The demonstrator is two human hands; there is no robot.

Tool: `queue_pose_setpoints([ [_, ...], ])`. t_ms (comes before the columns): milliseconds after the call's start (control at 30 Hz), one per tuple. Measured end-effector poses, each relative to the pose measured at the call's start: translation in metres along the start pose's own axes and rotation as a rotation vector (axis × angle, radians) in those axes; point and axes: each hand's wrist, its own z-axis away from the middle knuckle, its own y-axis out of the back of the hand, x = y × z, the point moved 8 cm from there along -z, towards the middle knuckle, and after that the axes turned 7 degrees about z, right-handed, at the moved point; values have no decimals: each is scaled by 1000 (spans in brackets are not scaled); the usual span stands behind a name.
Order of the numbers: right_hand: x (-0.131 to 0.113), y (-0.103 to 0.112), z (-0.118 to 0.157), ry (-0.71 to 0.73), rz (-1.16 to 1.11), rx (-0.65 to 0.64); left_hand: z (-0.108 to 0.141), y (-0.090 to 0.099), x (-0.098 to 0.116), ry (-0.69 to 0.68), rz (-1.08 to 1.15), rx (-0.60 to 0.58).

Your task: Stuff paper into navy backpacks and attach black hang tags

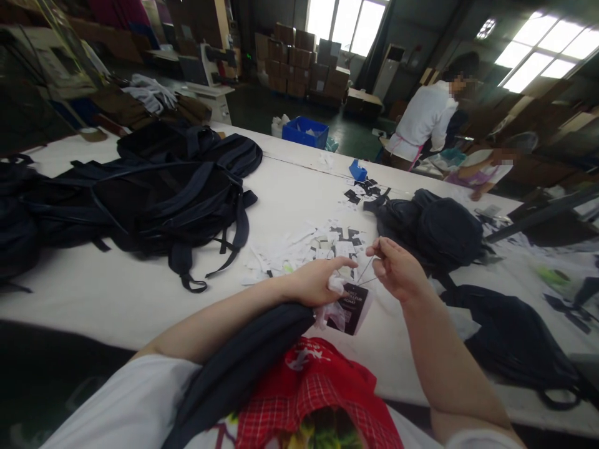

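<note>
My left hand (pixel 322 282) is curled around some crumpled white, filmy material (pixel 336 284), its index finger stretched out. Just below those fingers is a black hang tag (pixel 354 303) with white print; whether the left hand also grips it I cannot tell. A thin string (pixel 367 279) runs from the tag up to my right hand (pixel 397 269), whose thumb and fingertips pinch it. Tucked under my left forearm is a dark navy padded piece (pixel 248 362), most of it hidden. Loose hang tags (pixel 344 240) and white paper scraps lie just beyond my hands.
Navy backpacks (pixel 168 199) are piled on the white table (pixel 285 187) at left. More backpacks (pixel 440 227) lie at right. A small blue holder (pixel 358 170) stands by black tags. Beyond are a blue bin (pixel 305 132), stacked cartons (pixel 294 59) and two people (pixel 416 118).
</note>
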Motion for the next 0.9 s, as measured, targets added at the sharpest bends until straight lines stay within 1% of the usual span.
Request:
queue_pose_setpoints([
  [67, -15, -1, 2, 61, -4, -37, -5, 2, -3, 0, 3, 7],
  [133, -34, -7, 6, 164, -24, -67, -13, 11, -7, 7, 29, 69],
  [200, -48, -20, 10, 243, -24, -103, -20, 21, -10, 7, 54, 135],
  [267, -52, -41, 14, 255, 15, -162, -24, 29, -10, -10, 25, 158],
  [333, -46, -63, 17, 223, 56, -227, -24, 35, -8, -18, -79, 152],
  [400, -39, -73, 17, 208, 55, -234, -19, 43, -8, -3, -225, 130],
  [433, -35, -72, 16, 218, 47, -204, -14, 48, -8, 13, -296, 122],
  [500, -30, -61, 13, 267, 59, -94, -3, 63, -11, 62, -408, 137],
  [567, -26, -43, 11, 336, 133, 62, 11, 85, -14, 130, -480, 210],
  [633, -21, -31, 9, 352, 291, 189, 26, 104, -13, 190, -547, 284],
  [667, -18, -29, 8, 338, 387, 212, 33, 111, -12, 212, -582, 306],
  [700, -14, -30, 7, 307, 469, 191, 39, 116, -10, 229, -616, 324],
  [733, -8, -34, 5, 259, 520, 116, 45, 121, -8, 241, -648, 340],
  [767, -1, -41, 4, 204, 530, -4, 50, 124, -6, 250, -674, 356],
  [800, 8, -50, 5, 147, 500, -156, 54, 126, -5, 256, -695, 372],
  [867, 23, -70, 14, 38, 369, -482, 58, 127, -4, 258, -711, 390],
  [900, 27, -78, 20, 4, 295, -596, 59, 124, -4, 253, -703, 382],
])
